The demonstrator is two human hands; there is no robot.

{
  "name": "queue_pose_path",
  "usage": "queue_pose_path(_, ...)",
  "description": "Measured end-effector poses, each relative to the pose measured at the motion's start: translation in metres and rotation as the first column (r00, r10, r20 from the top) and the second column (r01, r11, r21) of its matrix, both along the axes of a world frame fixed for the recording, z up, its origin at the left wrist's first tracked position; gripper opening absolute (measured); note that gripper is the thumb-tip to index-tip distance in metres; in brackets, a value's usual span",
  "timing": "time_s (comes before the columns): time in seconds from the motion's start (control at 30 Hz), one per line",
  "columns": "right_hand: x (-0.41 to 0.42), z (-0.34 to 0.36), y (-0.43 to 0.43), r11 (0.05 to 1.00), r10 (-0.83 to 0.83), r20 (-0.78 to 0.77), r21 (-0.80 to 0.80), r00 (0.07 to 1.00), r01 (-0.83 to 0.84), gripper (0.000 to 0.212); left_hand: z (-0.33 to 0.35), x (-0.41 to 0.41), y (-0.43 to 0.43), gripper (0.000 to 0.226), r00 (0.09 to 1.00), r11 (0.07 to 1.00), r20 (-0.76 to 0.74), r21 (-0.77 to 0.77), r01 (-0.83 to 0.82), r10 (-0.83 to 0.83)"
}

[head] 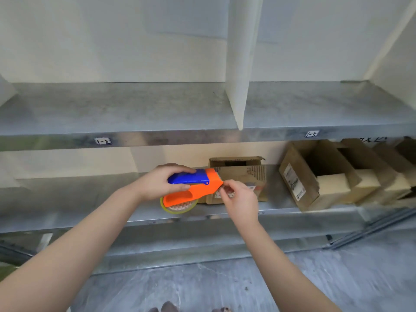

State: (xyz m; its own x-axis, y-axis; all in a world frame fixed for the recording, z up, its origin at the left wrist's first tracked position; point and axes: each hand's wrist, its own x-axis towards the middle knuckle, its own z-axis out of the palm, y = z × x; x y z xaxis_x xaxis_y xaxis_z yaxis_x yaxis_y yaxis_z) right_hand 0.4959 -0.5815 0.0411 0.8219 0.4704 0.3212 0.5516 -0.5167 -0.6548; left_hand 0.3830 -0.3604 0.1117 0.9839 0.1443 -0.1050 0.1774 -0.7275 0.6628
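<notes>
Tape dispenser [193, 188] in front of the cardboard box [247, 174] on the lower shelf [90, 199]: my left grip [157, 183] clamped round its body, right grip [238, 199] pinching the tape end [227, 192]; should draw straight, taut, uncreased.

Left forearm [74, 239], right forearm [276, 255] bare, sleeveless – shoe tips [167, 307] (grey-brown, blurred) below.

Upper shelf [135, 109]: galvanised metal; its front edge bears handwritten labels 1-2 [102, 141] and 1-3 [312, 134].
Divider [240, 75]: white panel, upright on the upper shelf, right of centre.
Cardboard boxes [299, 176]: open, in a row at the right end of the lower shelf [67, 199].
Floor [202, 284]: grey, mottled.
</notes>
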Motion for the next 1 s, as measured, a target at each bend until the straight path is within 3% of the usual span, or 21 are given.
queue_pose_path(0.07, 0.011, 0.007, -0.002, 0.997, 0.036, -0.229, 0.070, 0.973, -0.020, 0.003, 0.003, 0.002, -0.010, 0.043, 0.999, 0.999, 0.033, -0.022, -0.043, 0.044)
queue_pose_path(0.17, 0.024, 0.009, -0.004, 0.987, 0.152, -0.389, 0.106, 0.909, -0.120, 0.009, 0.005, 0.005, -0.022, 0.050, 0.992, 0.997, 0.093, -0.009, -0.082, 0.083)
queue_pose_path(0.3, 0.026, 0.016, -0.007, 0.937, 0.340, -0.671, 0.305, 0.659, -0.172, 0.021, 0.006, 0.006, -0.030, 0.057, 0.992, 0.996, 0.102, 0.027, -0.083, 0.080)
queue_pose_path(0.4, 0.029, 0.020, -0.005, 0.902, 0.412, -0.755, 0.416, 0.510, -0.114, 0.030, 0.007, 0.006, -0.030, 0.053, 0.992, 0.996, 0.097, 0.026, -0.088, 0.085)
queue_pose_path(0.53, 0.029, 0.022, 0.001, 0.887, 0.414, -0.806, 0.461, 0.423, 0.011, 0.032, 0.012, 0.006, -0.026, 0.050, 0.993, 0.997, 0.095, 0.044, -0.068, 0.063)
queue_pose_path(0.73, 0.037, 0.030, 0.013, 0.909, 0.356, -0.800, 0.417, 0.483, 0.020, 0.016, 0.019, 0.008, -0.011, 0.050, 0.990, 0.991, 0.143, 0.129, -0.033, 0.015)
queue_pose_path(0.8, 0.042, 0.027, 0.018, 0.952, 0.254, -0.749, 0.305, 0.612, -0.021, 0.017, 0.017, 0.009, -0.007, 0.052, 0.989, 0.988, 0.148, 0.150, -0.024, 0.002)
queue_pose_path(0.9, 0.047, 0.023, 0.026, 0.993, 0.115, -0.511, 0.080, 0.852, -0.086, 0.020, 0.015, 0.014, -0.006, 0.056, 0.992, 0.982, 0.128, 0.183, -0.037, 0.014)
queue_pose_path(1.0, 0.054, 0.026, 0.023, 0.999, -0.037, -0.424, -0.014, 0.905, 0.035, 0.021, 0.021, 0.022, -0.003, 0.057, 0.996, 0.979, 0.089, 0.206, -0.011, -0.007)
